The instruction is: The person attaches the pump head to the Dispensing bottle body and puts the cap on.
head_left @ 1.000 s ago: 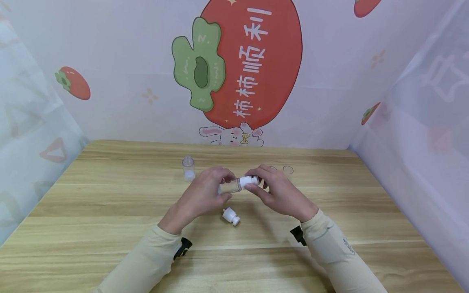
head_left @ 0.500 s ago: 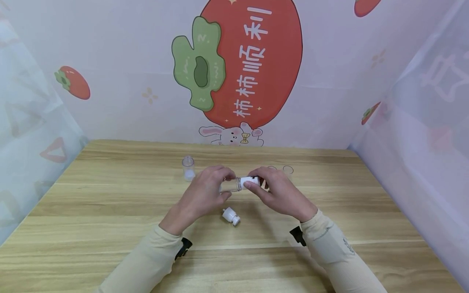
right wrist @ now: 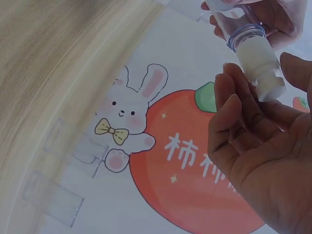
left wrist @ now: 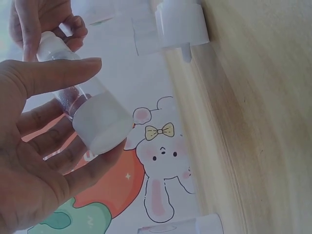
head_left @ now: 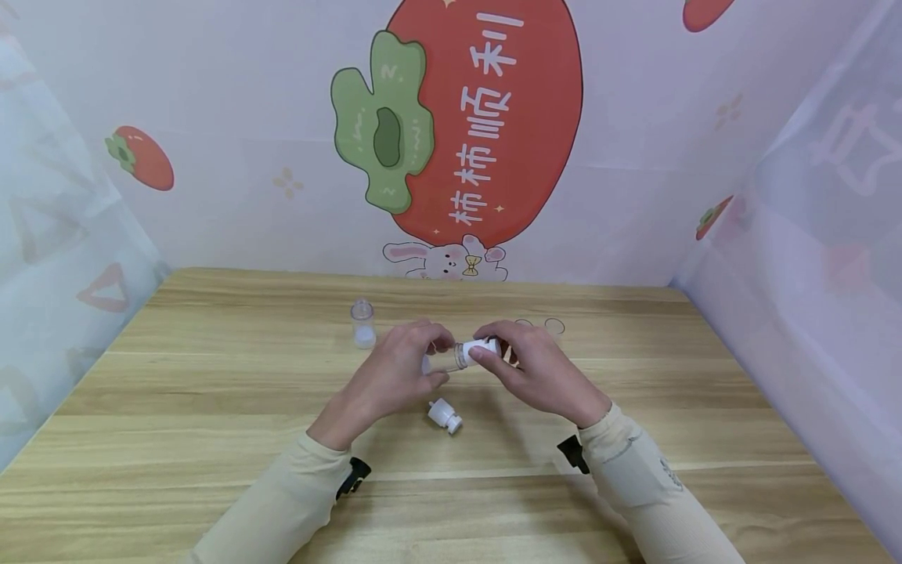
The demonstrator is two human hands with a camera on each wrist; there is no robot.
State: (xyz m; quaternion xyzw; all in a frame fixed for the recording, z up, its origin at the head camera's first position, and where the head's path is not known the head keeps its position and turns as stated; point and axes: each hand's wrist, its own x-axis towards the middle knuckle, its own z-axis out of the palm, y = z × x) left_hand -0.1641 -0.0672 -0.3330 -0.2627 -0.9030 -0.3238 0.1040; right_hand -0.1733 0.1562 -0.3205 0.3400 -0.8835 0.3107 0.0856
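My left hand [head_left: 398, 366] grips a small clear bottle [left wrist: 103, 122] with a white base, its thumb on one side and fingers on the other. The bottle lies nearly level above the table, its neck toward the right. At that neck sits a white pump top [right wrist: 258, 58], held between the thumb and fingers of my right hand [head_left: 539, 370]. Whether its thread is fully seated cannot be seen. Just below the hands, a second white pump top [head_left: 445, 416] lies on its side on the table.
Another clear bottle [head_left: 362, 325] with a white base is on the wooden table [head_left: 211, 392], left of my hands. Two clear caps stand behind my right hand; one cap [right wrist: 53, 197] shows plainly in the right wrist view. A printed cloth [head_left: 634, 157] rises behind the table.
The right thumb and fingers have shifted slightly around the pump top, which looks turned a little. The left hand and bottle stay nearly in place.
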